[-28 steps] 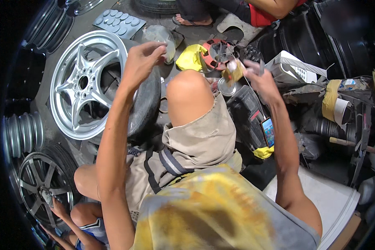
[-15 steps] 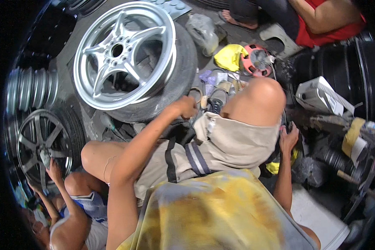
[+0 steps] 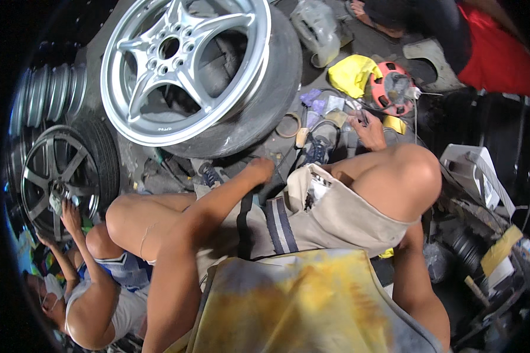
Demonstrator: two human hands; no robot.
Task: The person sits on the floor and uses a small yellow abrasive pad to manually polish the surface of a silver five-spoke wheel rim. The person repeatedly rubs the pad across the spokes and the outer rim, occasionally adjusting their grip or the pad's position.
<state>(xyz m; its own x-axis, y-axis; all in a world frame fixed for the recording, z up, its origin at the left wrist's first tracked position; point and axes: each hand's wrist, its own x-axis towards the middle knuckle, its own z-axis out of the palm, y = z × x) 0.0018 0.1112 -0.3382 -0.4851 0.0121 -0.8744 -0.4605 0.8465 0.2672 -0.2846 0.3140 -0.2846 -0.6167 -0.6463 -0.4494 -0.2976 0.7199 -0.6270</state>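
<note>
My left hand (image 3: 260,171) is closed in front of my lap, over the dark gap between my legs. Its back faces up, so whatever its fingers hold is hidden. Past my raised right knee, my right hand (image 3: 369,130) reaches down among small items on the floor. Its fingers are bent around something dark and small that I cannot make out. Close to it lie a purple crumpled wrapper (image 3: 312,101), a roll of tape (image 3: 288,125) and a red-orange spool (image 3: 391,88). A silver spoked wheel rim (image 3: 136,112) rests tilted on a black tyre (image 3: 285,70).
At the left a co-worker's hand (image 3: 70,216) presses a rag against a dark spoked wheel (image 3: 41,203). Far right sits another person in red clothing (image 3: 497,56). A yellow cloth (image 3: 352,75), a clear plastic bag (image 3: 316,29) and a white box (image 3: 471,170) stand around.
My right hand has moved from beside my right knee to the small items beyond it. My left hand has lowered slightly toward my lap. The view has shifted.
</note>
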